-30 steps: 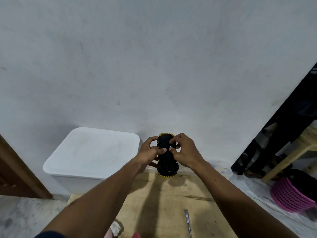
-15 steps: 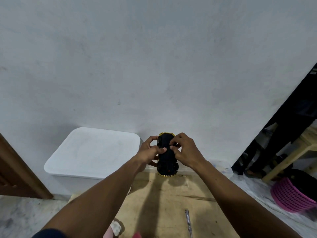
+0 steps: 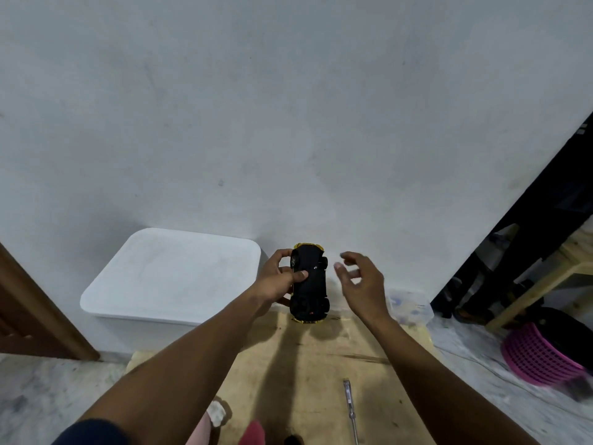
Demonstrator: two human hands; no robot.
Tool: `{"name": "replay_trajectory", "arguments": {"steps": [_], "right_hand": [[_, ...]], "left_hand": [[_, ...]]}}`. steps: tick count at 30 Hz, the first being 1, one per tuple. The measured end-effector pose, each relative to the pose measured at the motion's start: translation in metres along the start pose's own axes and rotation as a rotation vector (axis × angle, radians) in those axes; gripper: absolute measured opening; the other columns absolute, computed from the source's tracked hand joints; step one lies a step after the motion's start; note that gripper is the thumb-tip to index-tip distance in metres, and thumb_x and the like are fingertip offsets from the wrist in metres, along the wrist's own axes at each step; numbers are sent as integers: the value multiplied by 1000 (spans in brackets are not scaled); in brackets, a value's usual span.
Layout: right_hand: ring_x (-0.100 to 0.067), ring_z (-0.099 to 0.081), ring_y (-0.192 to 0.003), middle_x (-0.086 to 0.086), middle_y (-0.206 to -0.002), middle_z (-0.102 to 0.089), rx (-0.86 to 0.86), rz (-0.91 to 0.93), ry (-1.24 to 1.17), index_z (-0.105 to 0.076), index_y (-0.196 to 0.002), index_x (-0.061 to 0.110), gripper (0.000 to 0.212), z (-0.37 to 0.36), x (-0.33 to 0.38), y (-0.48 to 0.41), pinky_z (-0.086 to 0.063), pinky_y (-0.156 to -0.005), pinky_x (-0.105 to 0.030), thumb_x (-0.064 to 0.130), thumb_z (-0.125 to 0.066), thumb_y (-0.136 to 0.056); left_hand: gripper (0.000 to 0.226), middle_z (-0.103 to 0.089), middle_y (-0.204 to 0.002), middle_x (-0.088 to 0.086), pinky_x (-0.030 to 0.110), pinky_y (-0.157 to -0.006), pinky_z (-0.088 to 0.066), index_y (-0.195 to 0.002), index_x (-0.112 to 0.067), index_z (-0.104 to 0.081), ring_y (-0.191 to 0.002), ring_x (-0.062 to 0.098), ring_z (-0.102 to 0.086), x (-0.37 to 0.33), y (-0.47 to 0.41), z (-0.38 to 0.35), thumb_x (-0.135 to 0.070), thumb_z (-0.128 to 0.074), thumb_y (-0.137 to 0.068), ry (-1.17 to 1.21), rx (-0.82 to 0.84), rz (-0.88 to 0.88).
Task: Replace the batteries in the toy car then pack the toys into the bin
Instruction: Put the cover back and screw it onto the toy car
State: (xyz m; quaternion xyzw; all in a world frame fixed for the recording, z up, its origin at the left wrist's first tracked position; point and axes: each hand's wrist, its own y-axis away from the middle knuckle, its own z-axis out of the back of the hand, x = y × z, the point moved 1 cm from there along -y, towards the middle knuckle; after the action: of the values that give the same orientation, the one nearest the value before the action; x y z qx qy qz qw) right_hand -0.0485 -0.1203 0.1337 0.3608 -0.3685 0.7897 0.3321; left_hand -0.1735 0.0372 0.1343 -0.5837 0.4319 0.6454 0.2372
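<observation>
Holding the toy car [image 3: 309,284] in the air just below the middle of the frame, the person's left hand [image 3: 278,277] has its grip clamped on the car's left side: the thumb lies across the black underside and the fingers curl round the flank. The car is turned belly-up toward the camera, with yellow bodywork showing at its upper and lower ends, and it hangs over the far edge of the wooden surface [image 3: 305,364], in front of the pale wall. The right hand [image 3: 361,281] hovers just to the right of the car, not touching it; its grip is apart, fingers spread and loosely bent round nothing, the fingertips blurred. A white bin [image 3: 173,271] with its lid on stands at centre left against the wall. A screwdriver [image 3: 350,409] lies on the surface at lower centre, well below the car. A clear container [image 3: 409,305] sits by the wall to the right of the right hand, and a pink basket [image 3: 539,358] is on the floor at lower right.
</observation>
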Motion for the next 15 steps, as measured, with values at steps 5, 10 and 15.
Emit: {"name": "replay_trajectory", "arguments": {"steps": [5,10,15], "right_hand": [[-11,-64,-75,-3,-96,-71,251,-340,282,-66,-101,20,13,10,-76,46,-55,-71,-29,20,-70,-88],[-18,-62,-65,-4,-95,-61,634,-639,462,-54,-106,18,40,5,-116,97,-50,-43,-26,18,-80,-75],[-19,-59,-85,-6,-107,-62,752,-606,618,-49,-107,17,56,-8,-141,131,-48,-64,-24,27,-87,-67]], "left_hand": [[61,-61,-110,18,41,-59,-60,-137,-47,-39,-89,29,-67,0,5,2,-8,-59,-96,-39,14,-47],[68,-55,-129,6,37,-72,-61,-148,-52,-29,-115,27,-59,0,8,0,-9,-52,-100,-121,42,-137],[46,-55,-133,3,39,-77,-61,-139,-33,-53,-116,27,-60,5,9,-4,-7,-42,-103,-166,84,-152]]}}
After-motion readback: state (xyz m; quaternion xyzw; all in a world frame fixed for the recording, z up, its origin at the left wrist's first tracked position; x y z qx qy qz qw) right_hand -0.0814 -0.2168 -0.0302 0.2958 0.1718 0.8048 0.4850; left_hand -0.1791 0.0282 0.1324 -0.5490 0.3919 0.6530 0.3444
